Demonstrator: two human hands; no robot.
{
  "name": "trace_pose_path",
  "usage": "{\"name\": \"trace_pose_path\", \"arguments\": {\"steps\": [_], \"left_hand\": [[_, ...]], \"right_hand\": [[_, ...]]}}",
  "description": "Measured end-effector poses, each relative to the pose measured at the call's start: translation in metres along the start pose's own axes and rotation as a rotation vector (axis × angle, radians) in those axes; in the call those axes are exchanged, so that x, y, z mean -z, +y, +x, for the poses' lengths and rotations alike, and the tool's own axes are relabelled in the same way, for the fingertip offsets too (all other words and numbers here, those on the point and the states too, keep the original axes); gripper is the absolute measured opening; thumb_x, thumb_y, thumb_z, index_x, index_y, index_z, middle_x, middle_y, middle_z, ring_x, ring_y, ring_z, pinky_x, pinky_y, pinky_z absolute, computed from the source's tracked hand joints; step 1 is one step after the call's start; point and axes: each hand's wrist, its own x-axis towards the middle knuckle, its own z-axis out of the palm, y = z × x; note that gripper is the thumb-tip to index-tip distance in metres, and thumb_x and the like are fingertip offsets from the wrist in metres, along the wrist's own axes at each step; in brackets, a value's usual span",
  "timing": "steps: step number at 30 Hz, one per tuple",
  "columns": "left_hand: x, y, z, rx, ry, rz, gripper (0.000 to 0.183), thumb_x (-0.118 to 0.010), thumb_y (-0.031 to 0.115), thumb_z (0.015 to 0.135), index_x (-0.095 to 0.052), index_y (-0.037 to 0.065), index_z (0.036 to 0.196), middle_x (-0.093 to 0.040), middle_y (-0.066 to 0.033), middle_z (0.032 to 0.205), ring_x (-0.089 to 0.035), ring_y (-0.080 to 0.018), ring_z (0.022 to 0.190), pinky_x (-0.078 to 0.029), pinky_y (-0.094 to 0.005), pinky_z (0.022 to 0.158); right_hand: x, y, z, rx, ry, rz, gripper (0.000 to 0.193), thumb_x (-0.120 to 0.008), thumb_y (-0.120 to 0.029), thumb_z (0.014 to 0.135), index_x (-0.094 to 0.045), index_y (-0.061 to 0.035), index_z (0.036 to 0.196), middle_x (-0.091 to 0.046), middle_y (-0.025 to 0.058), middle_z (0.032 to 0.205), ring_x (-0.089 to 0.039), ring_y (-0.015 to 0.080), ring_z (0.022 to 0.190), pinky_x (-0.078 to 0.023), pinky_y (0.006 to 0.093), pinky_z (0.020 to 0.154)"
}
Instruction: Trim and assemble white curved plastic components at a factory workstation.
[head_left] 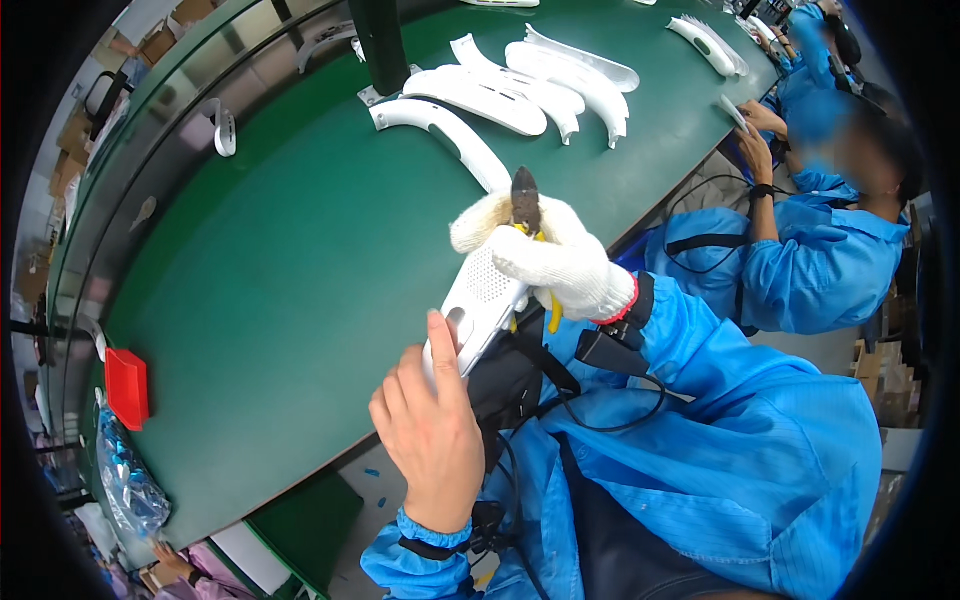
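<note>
My left hand (430,430) is bare and closed round the lower end of a white plastic housing (470,305). The piece has a grille of small holes and an oval recess, and is held tilted over the table's near edge. At its upper end is my right hand (575,265), in a white knit glove with a red cuff. That hand is wrapped round cutting pliers (525,195), whose dark jaws point up and whose yellow handles show below. The gloved thumb lies on the grille, so the right hand also touches the housing.
Several curved white plastic shells (475,100) lie on the green table (270,330) beyond my hands, beside a dark post (378,45). A red box (126,388) and a clear plastic bag (130,480) are at left. A co-worker (820,240) sits at right holding a white part.
</note>
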Motion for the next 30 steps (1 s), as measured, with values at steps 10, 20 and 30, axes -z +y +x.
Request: {"name": "trace_pose_path", "arguments": {"steps": [10,20,30], "left_hand": [[0.011,-0.008,0.007,-0.159,0.214,0.125,0.056,-0.070,-0.002,0.072,-0.062,0.008,0.126,-0.061,-0.0155,0.113,-0.058,-0.0302,0.101,-0.043,-0.0425,0.089],[0.016,0.011,0.022,-0.278,0.149,0.068,0.050,-0.064,-0.004,0.082,-0.055,0.004,0.131,-0.054,-0.0238,0.130,-0.056,-0.0355,0.113,-0.045,-0.0439,0.091],[0.013,-0.004,0.026,-0.297,0.229,0.062,0.037,-0.062,-0.004,0.084,-0.060,-0.004,0.121,-0.063,-0.0201,0.116,-0.063,-0.0324,0.101,-0.050,-0.0399,0.083]], "right_hand": [[0.011,-0.013,-0.017,0.112,-0.005,-0.021,0.031,-0.065,-0.013,0.087,-0.063,0.0007,0.115,-0.068,0.0088,0.102,-0.064,0.0123,0.088,-0.051,0.0264,0.078],[0.000,-0.011,-0.019,0.140,0.071,0.097,0.031,-0.068,-0.014,0.084,-0.059,0.0005,0.110,-0.064,0.0076,0.093,-0.064,0.0114,0.075,-0.052,0.0226,0.060],[-0.009,-0.009,-0.014,-0.106,0.134,0.436,0.030,-0.059,-0.009,0.092,-0.055,0.0045,0.118,-0.065,0.0128,0.087,-0.065,0.0168,0.064,-0.055,0.0329,0.052]]}}
